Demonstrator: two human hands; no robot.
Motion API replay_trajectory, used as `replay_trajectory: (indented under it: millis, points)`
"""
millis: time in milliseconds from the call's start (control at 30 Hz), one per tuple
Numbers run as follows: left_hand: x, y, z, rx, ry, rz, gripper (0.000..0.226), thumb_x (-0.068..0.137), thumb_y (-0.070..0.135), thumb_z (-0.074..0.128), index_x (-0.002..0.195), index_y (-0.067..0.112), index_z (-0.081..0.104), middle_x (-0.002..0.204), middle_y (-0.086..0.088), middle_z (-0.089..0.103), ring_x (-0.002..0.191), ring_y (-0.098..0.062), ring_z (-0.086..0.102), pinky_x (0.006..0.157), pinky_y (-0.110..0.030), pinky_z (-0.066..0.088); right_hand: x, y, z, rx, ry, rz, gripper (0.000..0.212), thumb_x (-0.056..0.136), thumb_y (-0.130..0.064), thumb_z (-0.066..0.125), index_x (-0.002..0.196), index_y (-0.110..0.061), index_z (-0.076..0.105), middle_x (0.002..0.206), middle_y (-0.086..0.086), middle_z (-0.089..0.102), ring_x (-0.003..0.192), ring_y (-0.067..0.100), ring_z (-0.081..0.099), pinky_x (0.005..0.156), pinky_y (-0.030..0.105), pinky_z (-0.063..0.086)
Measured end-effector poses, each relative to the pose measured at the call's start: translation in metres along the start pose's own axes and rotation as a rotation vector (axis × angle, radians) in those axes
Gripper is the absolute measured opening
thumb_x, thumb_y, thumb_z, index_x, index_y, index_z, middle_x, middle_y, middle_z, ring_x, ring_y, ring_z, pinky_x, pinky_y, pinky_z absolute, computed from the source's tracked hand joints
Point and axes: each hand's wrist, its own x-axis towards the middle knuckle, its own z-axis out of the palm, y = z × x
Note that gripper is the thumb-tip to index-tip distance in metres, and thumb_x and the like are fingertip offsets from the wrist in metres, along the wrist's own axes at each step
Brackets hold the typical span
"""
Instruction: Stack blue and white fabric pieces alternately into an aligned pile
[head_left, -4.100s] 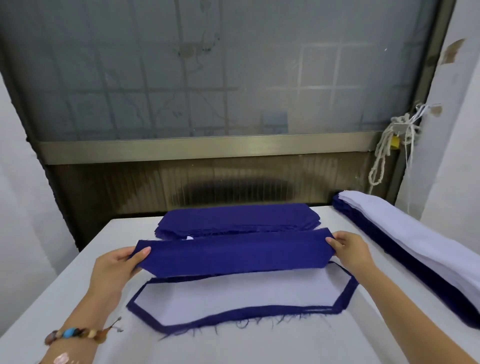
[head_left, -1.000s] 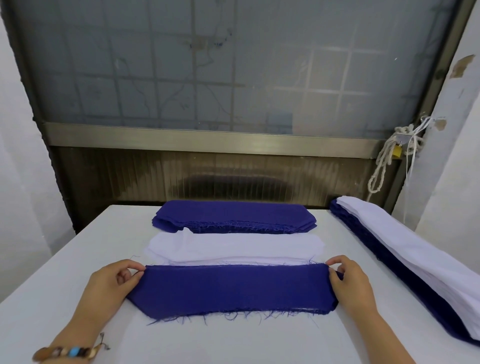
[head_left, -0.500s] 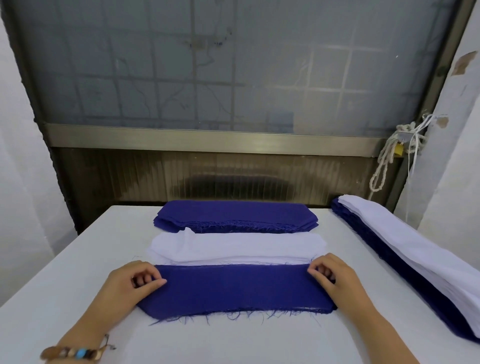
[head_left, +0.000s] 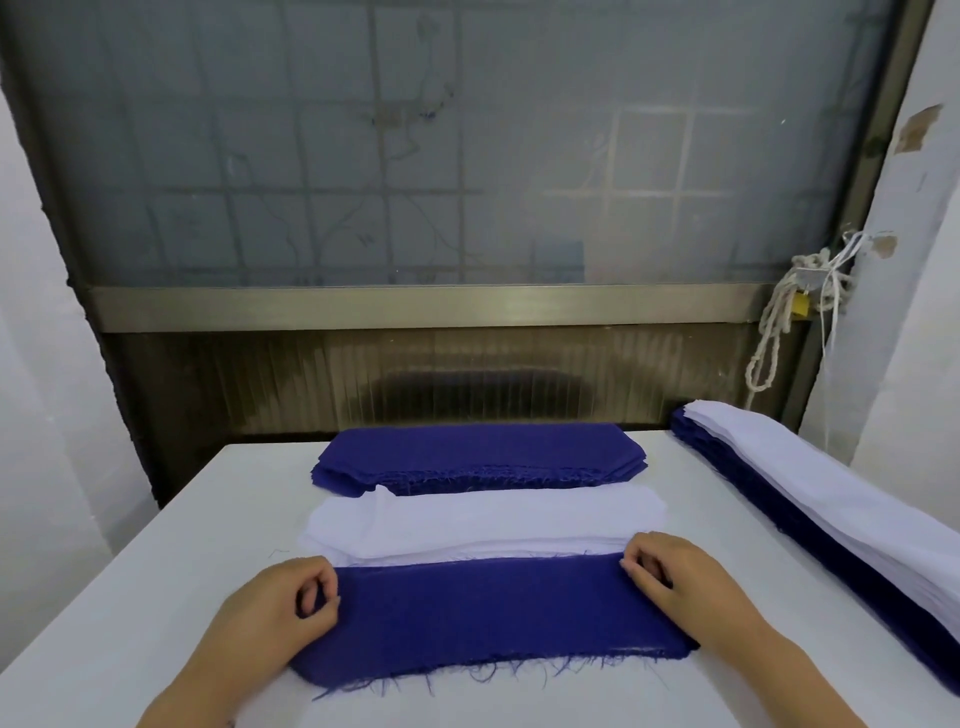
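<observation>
A blue fabric piece (head_left: 483, 618) with a frayed near edge lies flat on the front pile on the white table (head_left: 145, 582). My left hand (head_left: 280, 608) rests on its left end, thumb and curled forefinger pinching the cloth at the far left corner. At the far right corner my right hand (head_left: 675, 582) has its fingers curled on the fabric's edge. Behind it lies a pile of white pieces (head_left: 483, 519), slightly rumpled at its left. Farther back sits a pile of blue pieces (head_left: 478, 452).
A long stack of white over blue fabric (head_left: 831, 525) runs along the table's right edge. A frosted window and metal sill stand behind the table, with a knotted rope (head_left: 779, 332) hanging at the right. A white wall borders the left.
The blue piece, held up over a white one four seconds ago, now lies flat. Over the last second both hands slid inward from its ends onto its far corners.
</observation>
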Motion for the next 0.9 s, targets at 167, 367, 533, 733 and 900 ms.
replay_trajectory:
  millis: [167, 367, 533, 733, 900]
  points:
    - [0.032, 0.032, -0.01, 0.083, 0.082, 0.042, 0.013, 0.085, 0.03, 0.063, 0.073, 0.033, 0.063, 0.07, 0.016, 0.061, 0.068, -0.003, 0.056, 0.058, -0.013, 0.043, 0.03, -0.014, -0.006, -0.053, 0.003, 0.009, 0.028, 0.098, -0.037, 0.045, 0.074, -0.025, 0.055, 0.073, -0.009, 0.057, 0.07, 0.009, 0.053, 0.066, 0.021, 0.044]
    - [0.099, 0.078, 0.008, 0.063, 0.203, 0.227, 0.017, 0.091, 0.022, 0.062, 0.104, 0.031, 0.066, 0.1, 0.017, 0.06, 0.098, -0.002, 0.053, 0.083, -0.017, 0.046, 0.092, -0.053, 0.016, 0.133, 0.185, -0.085, 0.012, 0.096, -0.019, 0.053, 0.097, -0.028, 0.062, 0.09, -0.017, 0.056, 0.085, 0.002, 0.053, 0.075, 0.011, 0.044]
    - [0.152, 0.097, 0.039, 0.107, 0.158, 0.214, 0.034, 0.098, 0.024, 0.052, 0.132, 0.026, 0.055, 0.132, 0.011, 0.053, 0.122, -0.007, 0.047, 0.098, -0.023, 0.043, 0.146, -0.076, 0.042, 0.09, 0.156, -0.118, 0.031, 0.098, -0.015, 0.049, 0.127, -0.022, 0.057, 0.123, -0.01, 0.055, 0.115, 0.007, 0.047, 0.095, 0.015, 0.038]
    - [0.192, 0.102, 0.074, 0.168, 0.215, 0.125, 0.016, 0.1, 0.032, 0.047, 0.104, 0.023, 0.06, 0.103, 0.007, 0.058, 0.096, -0.009, 0.052, 0.08, -0.025, 0.047, 0.2, -0.086, 0.064, 0.042, 0.089, -0.059, 0.019, 0.098, -0.022, 0.052, 0.113, -0.019, 0.064, 0.114, -0.002, 0.059, 0.102, 0.011, 0.053, 0.089, 0.021, 0.045]
    - [0.22, 0.098, 0.079, 0.164, 0.219, 0.083, 0.026, 0.099, 0.037, 0.049, 0.121, 0.025, 0.054, 0.1, 0.003, 0.066, 0.089, -0.014, 0.06, 0.075, -0.026, 0.046, 0.224, -0.084, 0.07, -0.025, 0.065, -0.003, 0.026, 0.095, -0.035, 0.056, 0.118, -0.024, 0.051, 0.105, -0.001, 0.064, 0.089, 0.015, 0.061, 0.079, 0.03, 0.052]
